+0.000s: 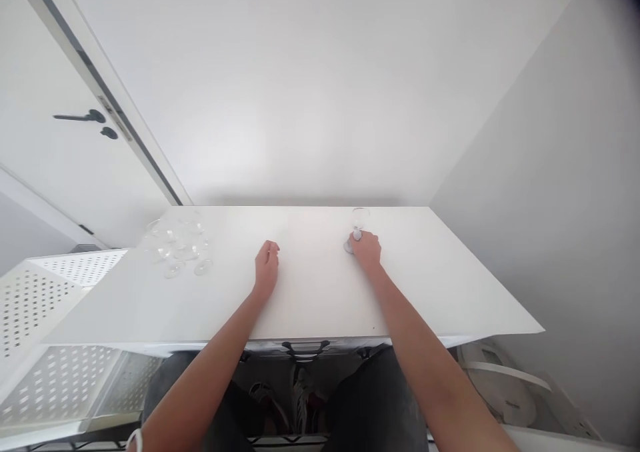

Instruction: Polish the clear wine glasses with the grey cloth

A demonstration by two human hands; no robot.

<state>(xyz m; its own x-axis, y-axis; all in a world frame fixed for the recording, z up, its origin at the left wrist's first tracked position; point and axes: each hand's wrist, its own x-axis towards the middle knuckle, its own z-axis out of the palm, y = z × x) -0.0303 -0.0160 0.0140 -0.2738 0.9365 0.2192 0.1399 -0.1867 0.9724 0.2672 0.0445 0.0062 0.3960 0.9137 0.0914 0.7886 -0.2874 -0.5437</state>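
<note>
My right hand (367, 248) closed on grey piece (357, 235); glass (361, 217) beyond (gripped too? can't tell). Left hand (267, 265) slack, empty, farther.

There are two hands (267, 269) (367, 249), one table (310, 292), at least five glasses (361, 219) (185, 251).

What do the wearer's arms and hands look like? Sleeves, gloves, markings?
Left hand and right hand: no gloves visible. Left forearm and right forearm: no sleeves, cables or markings visible. A thin, curved white band shows on the left arm at the bottom edge; can't tell what it is.
</note>
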